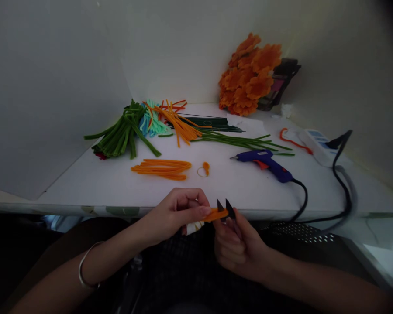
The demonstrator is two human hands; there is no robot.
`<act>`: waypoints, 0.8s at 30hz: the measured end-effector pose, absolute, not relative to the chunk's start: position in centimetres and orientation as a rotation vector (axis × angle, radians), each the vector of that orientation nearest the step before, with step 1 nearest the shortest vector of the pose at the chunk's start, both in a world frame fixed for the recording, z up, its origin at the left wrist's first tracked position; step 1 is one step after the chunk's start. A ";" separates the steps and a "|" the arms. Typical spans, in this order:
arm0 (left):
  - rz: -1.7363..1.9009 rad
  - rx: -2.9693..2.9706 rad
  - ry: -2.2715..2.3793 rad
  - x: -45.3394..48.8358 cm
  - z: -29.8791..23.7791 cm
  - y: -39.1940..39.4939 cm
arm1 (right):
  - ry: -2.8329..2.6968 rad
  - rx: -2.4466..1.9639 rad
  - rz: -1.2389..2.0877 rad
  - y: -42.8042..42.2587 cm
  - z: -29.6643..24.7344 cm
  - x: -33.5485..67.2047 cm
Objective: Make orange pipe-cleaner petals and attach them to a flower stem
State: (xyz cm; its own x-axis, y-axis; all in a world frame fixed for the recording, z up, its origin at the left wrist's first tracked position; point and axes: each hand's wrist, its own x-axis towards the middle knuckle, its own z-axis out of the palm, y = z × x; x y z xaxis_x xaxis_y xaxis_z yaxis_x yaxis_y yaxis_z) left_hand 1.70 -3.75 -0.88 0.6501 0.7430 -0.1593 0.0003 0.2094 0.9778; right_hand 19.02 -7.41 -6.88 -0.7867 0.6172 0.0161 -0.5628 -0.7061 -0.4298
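My left hand (183,213) pinches a short orange pipe cleaner piece (216,214), just off the table's front edge. A bit of white material (194,227) shows under its fingers; what it is I cannot tell. In my right hand (236,248) is a pair of scissors (230,209), fingers wrapped round the handles. Their dark blades stand apart, with the orange end between or against them. On the table beyond lie a bundle of folded orange pipe cleaners (162,168) and a small orange curl with a thin wire loop (206,169).
A blue glue gun (265,163) lies at right, its cord running to a white power strip (321,146). Green pipe cleaners (121,135), loose orange ones (180,124) and dark thin stems (206,123) lie farther back. Orange flowers (249,78) lean against the back wall.
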 end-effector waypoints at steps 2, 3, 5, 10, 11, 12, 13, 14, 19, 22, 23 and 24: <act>0.592 1.255 0.723 1.7 -1.1 -3.7 | -0.546 -0.154 2.420 -7.5 -7.2 19.1; 0.593 1.253 0.728 1.6 -1.2 -3.7 | -0.536 -0.157 2.423 -7.6 -7.4 19.1; 0.598 1.262 0.741 1.5 -1.3 -3.6 | -0.520 -0.161 2.434 -7.6 -7.6 19.2; 0.584 1.321 0.764 1.2 -0.8 -3.5 | -0.521 -0.110 2.463 -7.6 -8.2 19.2; 0.576 1.322 0.770 1.2 -0.7 -3.5 | -0.519 -0.119 2.470 -7.6 -8.4 19.2; 0.570 1.318 0.776 1.2 -0.6 -3.5 | -0.519 -0.125 2.480 -7.7 -8.5 19.2; 0.560 1.313 0.781 1.3 -0.5 -3.6 | -0.520 -0.130 2.486 -7.7 -8.7 19.3; 0.553 1.307 0.786 1.3 -0.4 -3.6 | -0.522 -0.131 2.490 -7.8 -8.9 19.3; 0.496 1.274 0.784 1.1 0.2 -4.0 | -0.518 -0.125 2.495 -8.3 -9.6 19.3; 0.462 1.258 0.798 0.9 0.6 -4.2 | -0.516 -0.125 2.528 -8.5 -10.0 19.3; 0.459 1.256 0.812 0.8 0.7 -4.3 | -0.509 -0.127 2.537 -8.5 -10.2 19.3; 0.458 1.253 0.822 0.9 0.7 -4.3 | -0.499 -0.131 2.544 -8.6 -10.4 19.4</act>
